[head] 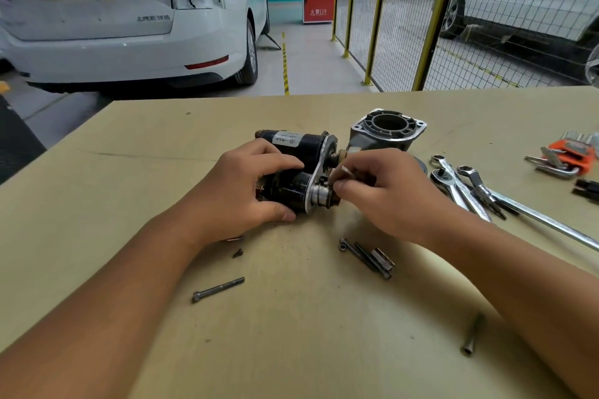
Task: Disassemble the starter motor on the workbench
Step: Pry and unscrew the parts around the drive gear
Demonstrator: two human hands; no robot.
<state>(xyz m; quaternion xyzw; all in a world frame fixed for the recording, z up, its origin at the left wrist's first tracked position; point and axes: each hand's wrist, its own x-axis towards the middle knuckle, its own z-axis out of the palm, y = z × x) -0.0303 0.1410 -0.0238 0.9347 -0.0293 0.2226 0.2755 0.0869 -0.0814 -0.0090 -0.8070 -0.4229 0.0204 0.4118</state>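
The black starter motor [293, 142] lies on its side at the middle of the workbench [129, 155], its silver end plate facing right. My left hand [246, 185] grips the lower black cylinder of the motor from the left. My right hand [385, 194] pinches a small metal part [346, 171] at the shaft end by the plate, fingers closed on it. The removed aluminium nose housing [385, 129] stands just behind my right hand.
Long bolts lie loose: one bolt [217, 289] near front left, a bolt cluster [368, 257] front centre, another bolt [472, 335] front right. A small screw [237, 253] lies near my left wrist. Wrenches [470, 188] and an orange hex key set [565, 155] lie right.
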